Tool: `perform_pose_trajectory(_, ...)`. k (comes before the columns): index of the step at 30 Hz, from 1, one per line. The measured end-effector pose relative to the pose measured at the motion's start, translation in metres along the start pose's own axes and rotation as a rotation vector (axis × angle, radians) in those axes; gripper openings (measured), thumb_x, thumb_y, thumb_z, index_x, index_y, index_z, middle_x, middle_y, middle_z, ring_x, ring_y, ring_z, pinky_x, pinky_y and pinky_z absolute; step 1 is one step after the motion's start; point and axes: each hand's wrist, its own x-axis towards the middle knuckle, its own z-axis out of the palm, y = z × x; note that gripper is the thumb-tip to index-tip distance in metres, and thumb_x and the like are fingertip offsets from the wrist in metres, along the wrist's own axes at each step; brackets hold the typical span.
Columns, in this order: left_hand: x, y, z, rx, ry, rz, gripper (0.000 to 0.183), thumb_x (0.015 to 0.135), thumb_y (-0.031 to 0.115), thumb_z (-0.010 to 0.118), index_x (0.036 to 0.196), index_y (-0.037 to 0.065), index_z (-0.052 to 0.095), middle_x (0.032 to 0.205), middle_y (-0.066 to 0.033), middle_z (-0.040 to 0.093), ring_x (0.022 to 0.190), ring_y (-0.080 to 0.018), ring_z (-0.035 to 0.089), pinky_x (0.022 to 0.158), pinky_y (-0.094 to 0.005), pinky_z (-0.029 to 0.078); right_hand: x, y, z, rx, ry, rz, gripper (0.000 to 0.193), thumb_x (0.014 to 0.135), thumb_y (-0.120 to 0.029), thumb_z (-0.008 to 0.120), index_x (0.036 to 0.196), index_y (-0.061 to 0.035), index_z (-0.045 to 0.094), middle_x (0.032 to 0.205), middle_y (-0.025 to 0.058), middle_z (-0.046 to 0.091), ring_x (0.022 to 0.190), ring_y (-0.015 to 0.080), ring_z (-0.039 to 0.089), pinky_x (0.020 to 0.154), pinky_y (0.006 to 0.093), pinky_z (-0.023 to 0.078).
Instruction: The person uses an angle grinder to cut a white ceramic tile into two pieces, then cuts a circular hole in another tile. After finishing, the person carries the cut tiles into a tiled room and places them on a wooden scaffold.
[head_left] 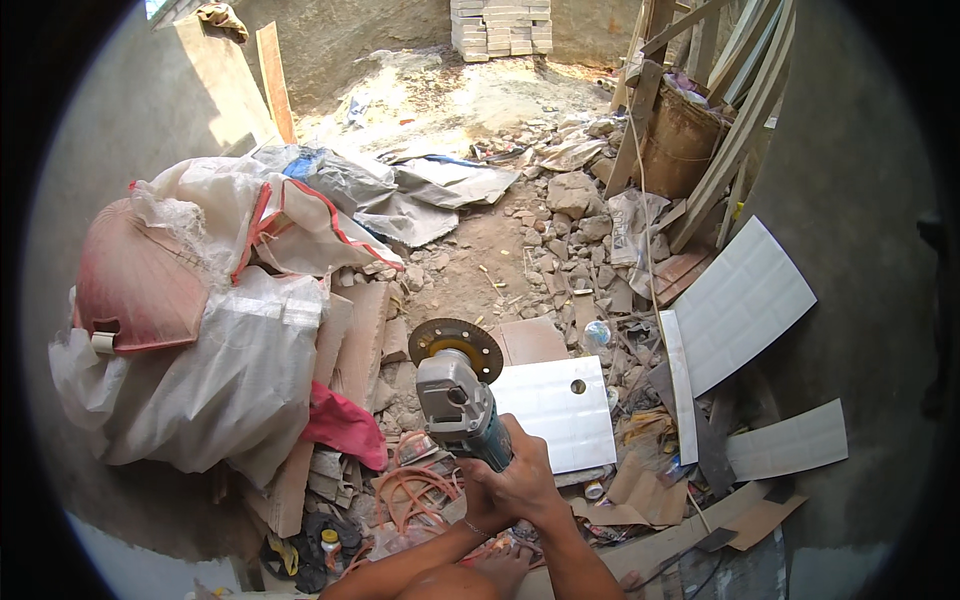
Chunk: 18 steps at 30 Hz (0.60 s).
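Note:
An angle grinder [455, 400] with a teal body and grey metal head is held up in front of me. Its round toothed cutting disc [482, 347], with holes around it, points away from me. Wrapped round the body is my right hand [530, 475]. My left hand [484, 502], with a thin bracelet at the wrist, is closed at the rear end of the tool, partly hidden by the right. Just beyond and below lies a white tile [545, 430] with a round hole near one corner. The disc appears apart from the tile.
White sacks [210, 385] and a reddish plastic basin [140, 275] are heaped on the left. Rubble [575, 240] covers the ground. More white tiles [750, 305], leaning planks [745, 120] and a brown bucket [685, 140] stand right. An orange hose [410, 495] coils near my feet.

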Motion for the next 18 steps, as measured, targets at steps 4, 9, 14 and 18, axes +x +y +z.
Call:
perform_pose_trajectory(4,0.01,0.009,0.001,0.035,0.054,0.039,0.066,0.072,0.018,0.09,0.124,0.003,0.052,0.117,-0.0118,0.061,0.104,-0.026,0.062,0.09,-0.041,0.051,0.007,0.004,0.004,-0.121,-0.027,0.08,0.062,0.08,-0.058,0.081,0.105,-0.004,0.061,0.078,0.0192,0.071,0.077,0.04,0.073,0.068,0.045,0.056)
perform_pose_trajectory(9,0.025,0.034,-0.004,-0.079,-0.044,-0.05,0.067,0.072,0.013,0.089,0.126,0.002,0.051,0.119,-0.0118,0.061,0.105,-0.0239,0.064,0.089,-0.0381,0.053,0.009,0.007,0.003,-0.034,0.085,0.171,0.062,0.082,-0.058,0.081,0.103,-0.0017,0.064,0.077,0.0182,0.072,0.077,0.0371,0.074,0.069,0.0439,0.056)
perform_pose_trajectory(14,0.031,0.043,0.005,-0.508,-0.2,-0.391,0.065,0.075,0.009,0.086,0.128,0.001,0.05,0.118,-0.0111,0.06,0.107,-0.0222,0.063,0.092,-0.0381,0.053,0.007,0.021,-0.014,-0.083,0.226,0.402,0.061,0.081,-0.05,0.084,0.104,0.0015,0.062,0.086,0.02,0.073,0.081,0.033,0.074,0.074,0.0418,0.057)
perform_pose_trajectory(18,0.027,0.022,0.01,-0.755,-0.479,-0.54,0.08,0.071,0.006,0.087,0.137,0.0,0.042,0.125,-0.0114,0.059,0.116,-0.0224,0.062,0.099,-0.0377,0.053,-0.014,0.053,-0.053,-0.048,-0.012,0.396,0.057,0.078,-0.028,0.089,0.12,0.001,0.066,0.119,0.016,0.07,0.104,0.0191,0.067,0.092,0.0343,0.053)
